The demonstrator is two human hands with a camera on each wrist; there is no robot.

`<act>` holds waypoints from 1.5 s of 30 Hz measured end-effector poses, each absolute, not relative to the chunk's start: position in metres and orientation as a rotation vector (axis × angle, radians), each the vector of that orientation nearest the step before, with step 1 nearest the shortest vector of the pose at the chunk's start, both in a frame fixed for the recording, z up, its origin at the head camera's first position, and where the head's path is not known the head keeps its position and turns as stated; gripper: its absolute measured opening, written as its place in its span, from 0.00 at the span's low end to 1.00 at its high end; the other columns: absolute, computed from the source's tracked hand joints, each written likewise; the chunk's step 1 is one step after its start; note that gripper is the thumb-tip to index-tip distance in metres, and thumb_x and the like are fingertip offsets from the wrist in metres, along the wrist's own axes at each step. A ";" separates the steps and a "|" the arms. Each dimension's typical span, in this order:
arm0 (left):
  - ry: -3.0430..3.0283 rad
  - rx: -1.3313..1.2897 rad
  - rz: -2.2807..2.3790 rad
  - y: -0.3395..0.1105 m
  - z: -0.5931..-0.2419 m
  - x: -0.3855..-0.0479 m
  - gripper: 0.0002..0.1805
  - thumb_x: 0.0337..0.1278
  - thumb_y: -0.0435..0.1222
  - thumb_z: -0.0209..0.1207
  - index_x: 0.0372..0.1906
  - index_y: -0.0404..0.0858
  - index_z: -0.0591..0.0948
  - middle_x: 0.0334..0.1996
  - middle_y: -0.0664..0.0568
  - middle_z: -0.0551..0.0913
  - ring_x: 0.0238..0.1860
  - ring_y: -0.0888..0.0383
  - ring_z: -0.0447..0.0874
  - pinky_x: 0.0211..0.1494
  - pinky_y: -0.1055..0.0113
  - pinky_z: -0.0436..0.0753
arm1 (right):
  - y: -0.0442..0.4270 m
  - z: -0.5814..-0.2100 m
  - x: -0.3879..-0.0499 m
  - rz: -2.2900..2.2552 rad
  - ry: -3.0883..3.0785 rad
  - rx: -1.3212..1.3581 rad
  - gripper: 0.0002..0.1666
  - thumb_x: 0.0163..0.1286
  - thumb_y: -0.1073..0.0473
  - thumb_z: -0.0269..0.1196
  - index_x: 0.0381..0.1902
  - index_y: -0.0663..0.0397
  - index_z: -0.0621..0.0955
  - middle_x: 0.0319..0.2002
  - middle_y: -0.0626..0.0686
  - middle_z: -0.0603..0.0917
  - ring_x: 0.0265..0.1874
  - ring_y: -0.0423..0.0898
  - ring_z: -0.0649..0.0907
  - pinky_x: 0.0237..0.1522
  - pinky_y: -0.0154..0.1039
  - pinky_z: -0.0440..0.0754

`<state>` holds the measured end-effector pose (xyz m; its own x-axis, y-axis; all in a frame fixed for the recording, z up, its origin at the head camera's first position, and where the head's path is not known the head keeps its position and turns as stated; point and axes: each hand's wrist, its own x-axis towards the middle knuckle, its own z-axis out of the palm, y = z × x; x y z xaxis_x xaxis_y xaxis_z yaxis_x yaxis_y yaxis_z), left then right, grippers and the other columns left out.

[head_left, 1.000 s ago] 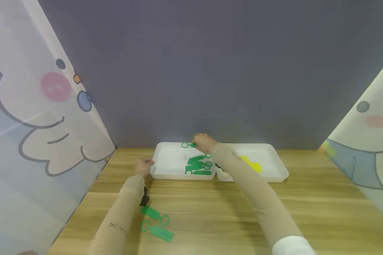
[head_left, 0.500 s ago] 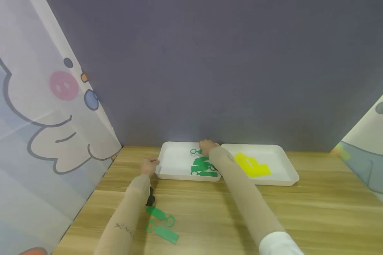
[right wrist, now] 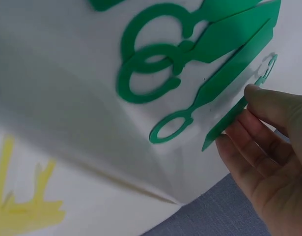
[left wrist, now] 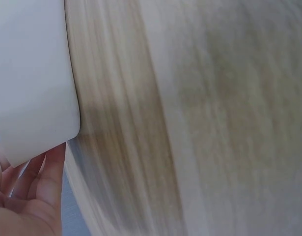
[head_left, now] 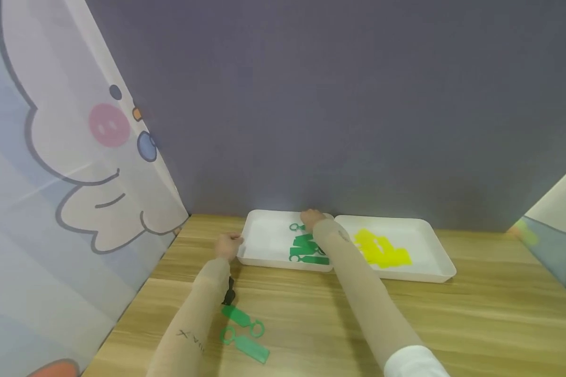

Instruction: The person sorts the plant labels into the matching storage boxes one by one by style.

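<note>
In the head view my left hand (head_left: 227,246) grips the left wall of the left white tray (head_left: 265,235); the left wrist view shows the fingers (left wrist: 53,169) under its corner. At the tray's back right, my right hand (head_left: 312,218) pinches a green ring-ended tag (right wrist: 224,123) between thumb and fingers. Several more green tags (right wrist: 234,39) lie overlapping in the tray, just in front of that hand, their rings partly stacked. On the table by my left forearm lie two loose green tags, one (head_left: 236,315) behind the other (head_left: 252,348).
A second white tray (head_left: 426,238) stands close against the right side of the first, with a heap of yellow pieces (head_left: 382,250) in it. A dark wall (head_left: 339,104) rises behind both trays, and printed cloth (head_left: 89,199) borders the wooden table (head_left: 302,319).
My right hand has brought the pinched tag forward and lower, nearer the other green tags. My left hand stays at the tray's wall. The head view has turned left, shifting everything rightward.
</note>
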<state>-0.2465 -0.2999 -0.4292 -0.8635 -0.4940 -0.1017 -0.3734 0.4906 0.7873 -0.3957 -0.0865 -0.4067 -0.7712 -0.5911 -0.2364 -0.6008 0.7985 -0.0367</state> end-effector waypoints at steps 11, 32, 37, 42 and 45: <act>-2.588 0.743 -1.340 -0.294 -0.436 -0.254 0.17 0.61 0.34 0.52 0.52 0.29 0.76 0.54 0.34 0.76 0.52 0.41 0.76 0.54 0.53 0.76 | -0.075 -0.408 -0.392 0.057 2.738 -0.835 0.09 0.68 0.66 0.52 0.42 0.51 0.77 0.39 0.51 0.79 0.40 0.48 0.77 0.44 0.43 0.78; -2.622 0.700 -1.339 -0.306 -0.430 -0.256 0.19 0.62 0.34 0.50 0.55 0.28 0.74 0.57 0.34 0.72 0.58 0.41 0.70 0.60 0.51 0.71 | -0.069 -0.389 -0.382 -0.161 2.634 -0.920 0.20 0.66 0.57 0.56 0.55 0.56 0.75 0.55 0.53 0.77 0.53 0.50 0.77 0.55 0.44 0.75; -2.621 0.700 -1.304 -0.310 -0.428 -0.259 0.18 0.61 0.35 0.51 0.53 0.29 0.76 0.56 0.35 0.74 0.57 0.41 0.72 0.58 0.52 0.73 | -0.069 -0.386 -0.379 -0.215 2.600 -1.002 0.22 0.66 0.56 0.57 0.56 0.58 0.75 0.57 0.55 0.76 0.57 0.52 0.74 0.58 0.45 0.73; -2.645 0.687 -1.296 -0.312 -0.426 -0.260 0.19 0.61 0.35 0.51 0.54 0.29 0.75 0.57 0.35 0.73 0.56 0.41 0.72 0.58 0.52 0.73 | -0.067 -0.377 -0.372 -0.257 2.593 -1.097 0.23 0.66 0.57 0.57 0.57 0.61 0.73 0.57 0.56 0.76 0.57 0.53 0.74 0.59 0.46 0.72; -2.664 0.700 -1.292 -0.312 -0.426 -0.259 0.19 0.62 0.36 0.51 0.54 0.30 0.75 0.57 0.35 0.73 0.57 0.41 0.71 0.58 0.53 0.73 | -0.066 -0.373 -0.365 -0.285 2.595 -1.191 0.22 0.66 0.57 0.57 0.55 0.62 0.74 0.55 0.57 0.78 0.54 0.52 0.77 0.57 0.46 0.73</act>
